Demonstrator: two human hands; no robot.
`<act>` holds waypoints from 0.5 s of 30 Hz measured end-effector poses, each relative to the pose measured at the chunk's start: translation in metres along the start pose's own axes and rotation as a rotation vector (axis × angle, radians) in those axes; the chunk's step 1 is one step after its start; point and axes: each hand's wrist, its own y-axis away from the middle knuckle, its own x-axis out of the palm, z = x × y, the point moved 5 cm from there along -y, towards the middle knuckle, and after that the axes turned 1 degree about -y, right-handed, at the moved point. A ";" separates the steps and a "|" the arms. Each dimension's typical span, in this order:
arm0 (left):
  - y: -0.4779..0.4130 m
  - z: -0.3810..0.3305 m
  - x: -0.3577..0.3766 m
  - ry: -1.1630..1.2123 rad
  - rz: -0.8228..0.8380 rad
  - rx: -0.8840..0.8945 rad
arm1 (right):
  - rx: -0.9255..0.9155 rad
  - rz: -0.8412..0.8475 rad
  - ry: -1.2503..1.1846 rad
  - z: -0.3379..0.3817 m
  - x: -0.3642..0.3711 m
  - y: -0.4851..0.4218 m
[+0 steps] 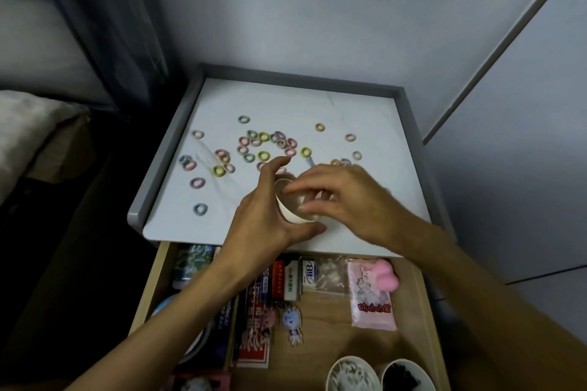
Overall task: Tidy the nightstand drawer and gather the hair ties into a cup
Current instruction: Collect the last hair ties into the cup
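Head view: your left hand [270, 213] wraps the cup [290, 214] at 6 o'clock on the nightstand [365, 111]. Right hand [346, 197] curls over its mouth; can't tell if it's pinching anything. Hair ties [279, 136] lie scattered at 11 to 1 o'clock of the cup.

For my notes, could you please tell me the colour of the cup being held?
The cup is white; head view shows it best.

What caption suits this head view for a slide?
Left hand grips a cup, right hand over it, hair ties scattered across the nightstand.
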 end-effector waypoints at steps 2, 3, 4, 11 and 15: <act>0.001 0.001 -0.003 -0.029 -0.022 -0.011 | 0.084 -0.146 -0.090 -0.013 -0.023 0.006; 0.001 0.002 -0.004 -0.041 -0.030 -0.014 | 0.159 -0.232 -0.080 -0.024 -0.037 0.010; 0.001 0.002 -0.005 -0.049 -0.035 -0.013 | 0.262 -0.288 0.017 -0.040 -0.050 0.016; 0.002 0.000 -0.004 -0.077 -0.027 -0.007 | 0.843 -0.054 0.350 -0.121 -0.040 0.048; 0.001 0.001 -0.005 -0.070 -0.039 -0.003 | 0.728 -0.095 0.350 -0.113 -0.024 0.037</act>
